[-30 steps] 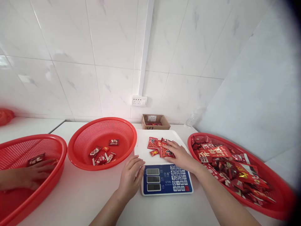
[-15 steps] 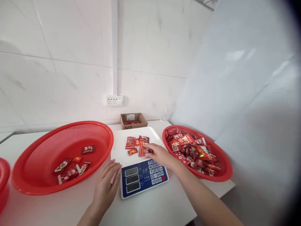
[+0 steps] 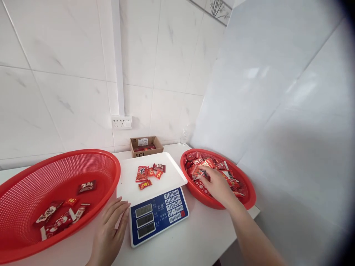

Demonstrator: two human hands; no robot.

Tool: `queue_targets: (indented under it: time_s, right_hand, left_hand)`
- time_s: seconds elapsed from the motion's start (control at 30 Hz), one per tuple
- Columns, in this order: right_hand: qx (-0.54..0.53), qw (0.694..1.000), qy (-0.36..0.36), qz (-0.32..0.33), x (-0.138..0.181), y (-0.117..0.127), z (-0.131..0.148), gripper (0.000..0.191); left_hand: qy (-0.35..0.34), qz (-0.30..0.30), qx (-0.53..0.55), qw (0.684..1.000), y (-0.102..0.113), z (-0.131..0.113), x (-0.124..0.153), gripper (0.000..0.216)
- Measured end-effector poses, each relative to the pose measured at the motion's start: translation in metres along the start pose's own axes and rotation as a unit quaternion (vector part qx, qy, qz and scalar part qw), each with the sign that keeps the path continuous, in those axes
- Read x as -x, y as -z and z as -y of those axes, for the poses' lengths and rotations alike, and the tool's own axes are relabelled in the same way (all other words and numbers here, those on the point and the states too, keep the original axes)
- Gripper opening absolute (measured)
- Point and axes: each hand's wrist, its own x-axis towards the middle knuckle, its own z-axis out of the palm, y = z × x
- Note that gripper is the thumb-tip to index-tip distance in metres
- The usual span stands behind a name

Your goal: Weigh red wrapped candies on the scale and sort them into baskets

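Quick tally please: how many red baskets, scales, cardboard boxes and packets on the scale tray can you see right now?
Red baskets: 2, left basket and right basket
Scale: 1
Cardboard box: 1
Packets on the scale tray: about 5, overlapping
Total: about 9

I see a white table (image 3: pixel 194 236) bearing two red baskets (image 3: pixel 111 166) (image 3: pixel 249 195), a scale (image 3: pixel 159 216), a cardboard box (image 3: pixel 146 146) and my left hand (image 3: pixel 109 231).
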Motion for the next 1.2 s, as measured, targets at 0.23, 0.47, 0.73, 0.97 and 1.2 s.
queue_targets:
  time_s: [0.23, 0.47, 0.73, 0.97, 1.2]
  right_hand:
    - [0.138, 0.990, 0.008, 0.031, -0.018, -0.004, -0.020, 0.039]
    - [0.164, 0.978, 0.031, 0.130, -0.081, -0.047, -0.010, 0.024]
    - [0.147, 0.983, -0.014, 0.107, -0.090, -0.050, -0.036, 0.020]
    - [0.044, 0.997, -0.063, -0.016, -0.097, -0.022, -0.041, 0.022]
    - [-0.137, 0.990, -0.013, 0.033, -0.080, -0.039, 0.016, 0.022]
  left_hand:
    - [-0.006, -0.004, 0.001, 1.000, -0.002, 0.001, 0.002, 0.017]
    - [-0.008, -0.004, -0.005, 1.000, 0.000, -0.002, 0.001, 0.017]
    - [0.006, -0.015, -0.011, 1.000, 0.002, -0.004, 0.000, 0.017]
    - [0.017, -0.012, 0.008, 1.000, 0.002, -0.008, 0.000, 0.016]
    - [0.024, -0.009, 0.005, 1.000, 0.003, -0.012, -0.002, 0.015]
